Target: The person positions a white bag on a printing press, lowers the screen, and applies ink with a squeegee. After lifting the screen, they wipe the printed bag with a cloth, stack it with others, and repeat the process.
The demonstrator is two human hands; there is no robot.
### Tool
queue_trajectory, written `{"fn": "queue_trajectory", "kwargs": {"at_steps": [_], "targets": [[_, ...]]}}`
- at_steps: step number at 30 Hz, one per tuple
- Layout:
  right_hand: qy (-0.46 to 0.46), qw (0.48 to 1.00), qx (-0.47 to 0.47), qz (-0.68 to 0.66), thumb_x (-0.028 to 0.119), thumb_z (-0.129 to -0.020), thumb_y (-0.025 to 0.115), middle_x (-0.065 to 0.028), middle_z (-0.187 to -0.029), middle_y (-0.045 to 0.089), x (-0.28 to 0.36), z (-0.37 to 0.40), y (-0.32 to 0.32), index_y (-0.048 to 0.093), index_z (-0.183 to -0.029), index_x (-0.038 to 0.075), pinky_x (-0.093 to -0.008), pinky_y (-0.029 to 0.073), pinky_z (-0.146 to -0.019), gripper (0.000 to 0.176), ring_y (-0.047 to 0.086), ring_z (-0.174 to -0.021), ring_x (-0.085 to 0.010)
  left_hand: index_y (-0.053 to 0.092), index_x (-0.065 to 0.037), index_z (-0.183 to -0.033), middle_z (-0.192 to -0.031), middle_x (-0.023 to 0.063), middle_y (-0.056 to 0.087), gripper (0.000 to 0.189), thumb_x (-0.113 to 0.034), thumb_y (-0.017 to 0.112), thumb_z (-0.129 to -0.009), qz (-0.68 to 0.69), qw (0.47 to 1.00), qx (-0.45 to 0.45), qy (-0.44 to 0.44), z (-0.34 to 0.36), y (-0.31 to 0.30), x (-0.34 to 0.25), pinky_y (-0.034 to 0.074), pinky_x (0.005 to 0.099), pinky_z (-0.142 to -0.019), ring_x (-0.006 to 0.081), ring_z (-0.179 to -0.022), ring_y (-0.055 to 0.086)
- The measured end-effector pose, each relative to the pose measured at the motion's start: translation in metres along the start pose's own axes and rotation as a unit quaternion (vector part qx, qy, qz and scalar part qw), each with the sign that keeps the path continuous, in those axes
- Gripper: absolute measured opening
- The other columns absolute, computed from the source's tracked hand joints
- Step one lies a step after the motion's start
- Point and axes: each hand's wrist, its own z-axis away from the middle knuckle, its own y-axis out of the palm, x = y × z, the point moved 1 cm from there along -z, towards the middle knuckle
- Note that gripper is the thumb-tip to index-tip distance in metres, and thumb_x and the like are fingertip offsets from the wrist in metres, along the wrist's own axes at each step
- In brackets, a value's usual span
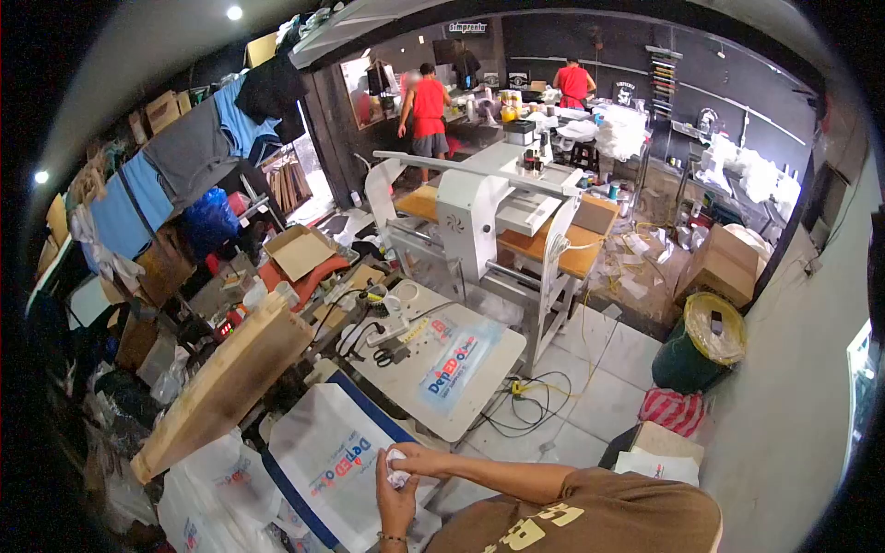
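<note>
Low in the view the person's two hands meet over the work: the left hand [396, 502], rising from the bottom edge with a thin band at the wrist, is closed around a small crumpled white wad [398, 468], and the right hand [419, 457], at the end of a bare forearm reaching in from a brown shirt [590, 516], pinches the same wad from above with curled fingers. Whether the wad is cloth or paper cannot be told. It sits between both hands, just above the near edge of a white printed bag [327, 456] with blue and red lettering, which lies flat on a blue-edged platen. Just beside that bag, to the left, a tilted wooden board [221, 387] slants upward. Beyond the hands a white table [484, 378] bears a second lettered print [456, 364], black scissors [392, 355] and a power strip [387, 332]. Farther back stands a white machine [479, 212] on an orange-topped bench, and well apart, at the far counters, two people in red shirts [429, 97] [574, 83] stand with their backs turned
</note>
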Motion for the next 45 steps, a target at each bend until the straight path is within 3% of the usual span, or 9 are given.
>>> {"fn": "queue_trajectory", "kwargs": {"at_steps": [3, 7, 11, 13, 17, 33, 34, 36, 45], "targets": [[0.022, 0.985, -0.057, -0.160, 0.029, -0.101, 0.060, -0.0038, -0.095, 0.063, -0.028, -0.014, 0.027, 0.056, -0.119, 0.006, -0.0262, 0.049, -0.071, 0.030, 0.059, -0.085, -0.0129, 0.055, 0.004, -0.138, -0.141, 0.0235, 0.058, 0.052, -0.006, 0.067, -0.089, -0.001, 0.999, 0.004, -0.032, -0.006, -0.018, 0.025, 0.044, 0.0401, -0.109, 0.0362, -0.132, 0.055], [0.062, 0.928, -0.020, -0.367, 0.019, -0.101, 0.063, -0.0081, -0.122, 0.056, -0.016, -0.009, 0.052, 0.042, -0.137, 0.008, -0.0336, 0.055, -0.096, 0.043, 0.061, -0.111, -0.0163, 0.069, 0.001, -0.122, -0.127, 0.0234, 0.067, 0.041, 0.006, 0.068, -0.082, -0.086, 0.994, 0.032, -0.060, -0.018, -0.065, 0.018, 0.050, 0.0360, -0.099, 0.0327, -0.115, 0.067], [0.025, 0.999, -0.026, 0.004, 0.022, -0.091, 0.072, -0.0129, -0.124, 0.060, -0.019, -0.015, 0.029, 0.052, -0.137, 0.008, -0.0387, 0.052, -0.096, 0.052, 0.058, -0.119, -0.0228, 0.073, 0.002, -0.105, -0.106, 0.0201, 0.071, 0.030, 0.007, 0.074, -0.076, -0.099, 0.991, -0.082, -0.031, -0.026, -0.117, 0.044, 0.053, 0.0371, -0.087, 0.0314, -0.097, 0.069], [-0.185, 0.917, -0.183, 0.302, 0.024, -0.083, 0.076, -0.0125, -0.118, 0.064, -0.032, -0.013, 0.015, 0.064, -0.119, 0.010, -0.0419, 0.048, -0.096, 0.040, 0.059, -0.115, -0.0296, 0.072, 0.001, -0.100, -0.097, 0.0167, 0.067, 0.026, 0.007, 0.074, -0.074, -0.273, 0.954, -0.116, 0.037, -0.023, -0.137, 0.089, 0.053, 0.0399, -0.083, 0.0329, -0.093, 0.066], [-0.134, 0.822, -0.274, 0.482, 0.040, -0.072, 0.083, -0.0285, -0.141, 0.050, -0.043, -0.011, -0.010, 0.066, -0.123, 0.011, -0.0490, 0.043, -0.106, 0.061, 0.049, -0.128, -0.0462, 0.075, -0.003, -0.106, -0.098, 0.0158, 0.066, 0.027, -0.002, 0.076, -0.078, -0.202, 0.971, -0.126, 0.008, -0.020, -0.107, 0.153, 0.051, 0.0429, -0.083, 0.0352, -0.091, 0.064], [-0.065, 0.878, -0.213, 0.424, 0.045, -0.080, 0.077, -0.0330, -0.153, 0.033, -0.029, -0.001, 0.001, 0.053, -0.143, 0.014, -0.0531, 0.037, -0.112, 0.074, 0.037, -0.139, -0.0505, 0.072, -0.004, -0.093, -0.092, 0.0147, 0.066, 0.015, -0.012, 0.076, -0.081, -0.341, 0.928, -0.140, 0.052, -0.097, -0.045, 0.141, 0.048, 0.0470, -0.082, 0.0372, -0.091, 0.062], [-0.100, 0.845, -0.237, 0.469, 0.046, -0.076, 0.080, -0.0277, -0.146, 0.042, -0.037, -0.005, 0.000, 0.058, -0.138, 0.017, -0.0525, 0.048, -0.099, 0.072, 0.053, -0.123, -0.0448, 0.073, -0.004, -0.094, -0.093, 0.0152, 0.066, 0.017, -0.011, 0.077, -0.080, -0.368, 0.922, -0.114, 0.047, -0.095, -0.028, 0.141, 0.049, 0.0467, -0.083, 0.0375, -0.093, 0.062], [-0.110, 0.828, -0.240, 0.495, 0.046, -0.076, 0.080, -0.0263, -0.145, 0.044, -0.037, -0.004, -0.003, 0.059, -0.137, 0.017, -0.0523, 0.048, -0.099, 0.071, 0.055, -0.120, -0.0440, 0.072, -0.008, -0.094, -0.090, 0.0131, 0.066, 0.023, -0.002, 0.071, -0.072, -0.278, 0.934, -0.114, 0.192, -0.080, -0.028, 0.125, 0.050, 0.0458, -0.081, 0.0353, -0.091, 0.063], [-0.141, 0.855, -0.225, 0.446, 0.048, -0.082, 0.075, -0.0289, -0.147, 0.040, -0.026, 0.001, -0.002, 0.056, -0.141, 0.015, -0.0532, 0.049, -0.099, 0.070, 0.055, -0.118, -0.0471, 0.071, -0.007, -0.093, -0.092, 0.0110, 0.065, 0.016, -0.011, 0.075, -0.078, -0.285, 0.942, -0.142, 0.109, -0.109, -0.022, 0.133, 0.048, 0.0459, -0.079, 0.0343, -0.090, 0.062]]}}
